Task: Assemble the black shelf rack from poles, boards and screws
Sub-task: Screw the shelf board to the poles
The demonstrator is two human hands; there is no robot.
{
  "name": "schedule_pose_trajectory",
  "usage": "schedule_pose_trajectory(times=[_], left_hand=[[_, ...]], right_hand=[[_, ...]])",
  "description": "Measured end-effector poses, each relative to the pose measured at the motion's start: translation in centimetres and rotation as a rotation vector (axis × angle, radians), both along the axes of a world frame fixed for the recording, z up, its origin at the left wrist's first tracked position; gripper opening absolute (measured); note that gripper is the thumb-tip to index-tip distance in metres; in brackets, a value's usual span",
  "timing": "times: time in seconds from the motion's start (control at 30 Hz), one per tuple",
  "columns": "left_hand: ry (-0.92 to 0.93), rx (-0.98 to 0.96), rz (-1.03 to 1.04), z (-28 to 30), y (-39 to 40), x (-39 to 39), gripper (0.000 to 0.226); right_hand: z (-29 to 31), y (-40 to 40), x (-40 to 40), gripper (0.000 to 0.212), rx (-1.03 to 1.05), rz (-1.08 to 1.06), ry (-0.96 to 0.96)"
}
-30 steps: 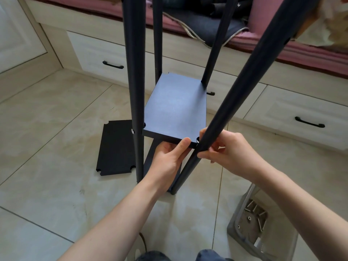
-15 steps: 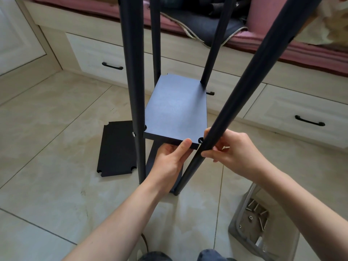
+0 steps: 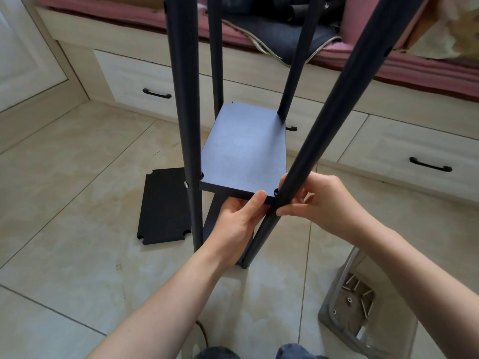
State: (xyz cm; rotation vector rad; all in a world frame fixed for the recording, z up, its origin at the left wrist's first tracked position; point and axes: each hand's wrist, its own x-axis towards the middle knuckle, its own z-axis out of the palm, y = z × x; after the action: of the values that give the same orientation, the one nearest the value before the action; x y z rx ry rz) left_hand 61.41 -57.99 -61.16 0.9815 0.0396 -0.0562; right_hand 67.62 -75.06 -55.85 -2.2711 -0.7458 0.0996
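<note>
The black rack stands on the floor with several upright poles around a dark shelf board. My left hand grips the board's near edge from below, thumb on top near the front right corner. My right hand pinches with its fingertips at the near right pole, right where the pole meets that corner; what it pinches is hidden. A silver screw head shows on the near left pole. A lower board sits underneath, mostly hidden by my left hand.
A spare black board with notched corners lies flat on the tiles to the left. A clear plastic tray holding several screws sits at the lower right. White drawers under a cushioned bench run behind the rack.
The view has shifted slightly. Both hands stay at the board's front right corner, with the right fingertips still working at the pole.
</note>
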Motion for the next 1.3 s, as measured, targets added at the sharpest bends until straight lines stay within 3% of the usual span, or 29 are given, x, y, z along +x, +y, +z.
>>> schedule_pose_trajectory(times=[0.17, 0.3, 0.4, 0.47, 0.6, 0.67, 0.77, 0.93, 1.07, 1.2, 1.3], left_hand=[[0.032, 0.090, -0.035, 0.2, 0.8, 0.2, 0.045], [0.098, 0.206, -0.049, 0.7, 1.4, -0.7, 0.037], [0.119, 0.588, 0.043, 1.3, 2.0, -2.2, 0.015], [0.005, 0.876, 0.216, 1.7, 2.3, -3.2, 0.001], [-0.460, 1.299, 0.482, 3.5, 1.7, -3.2, 0.025], [-0.562, 1.451, 0.449, 4.4, 1.2, -1.8, 0.047], [-0.577, 1.624, 0.266, 5.3, 0.5, 0.0, 0.069], [-0.525, 1.703, 0.082, 5.2, 0.4, 1.3, 0.063], [-0.456, 1.732, 0.084, 5.1, 1.1, 1.4, 0.065], [-0.461, 1.726, 0.078, 4.9, 1.2, 1.0, 0.064], [-0.488, 1.743, 0.051, 4.9, 1.4, 0.9, 0.069]], right_hand=[[-0.4, -0.2, 0.8, 0.066, -0.044, -0.039, -0.053], [-0.9, -0.1, 0.6, 0.083, 0.045, -0.073, 0.196], [-0.7, -0.7, 0.6, 0.081, 0.226, 0.000, 0.420], [-0.4, -1.4, 0.6, 0.077, 0.335, 0.001, 0.567], [-0.6, -1.8, 1.1, 0.067, 0.638, -0.201, 0.943], [-0.9, -0.7, 1.8, 0.061, 0.705, -0.344, 1.058], [-0.7, 1.8, 2.4, 0.050, 0.683, -0.359, 1.076], [-0.6, 4.3, 2.9, 0.024, 0.713, -0.262, 1.051], [-1.6, 4.1, 2.7, 0.034, 0.735, -0.130, 1.028], [-2.3, 3.4, 2.0, 0.026, 0.778, -0.103, 1.001], [-2.3, 3.2, 1.6, 0.036, 0.791, -0.087, 1.009]])
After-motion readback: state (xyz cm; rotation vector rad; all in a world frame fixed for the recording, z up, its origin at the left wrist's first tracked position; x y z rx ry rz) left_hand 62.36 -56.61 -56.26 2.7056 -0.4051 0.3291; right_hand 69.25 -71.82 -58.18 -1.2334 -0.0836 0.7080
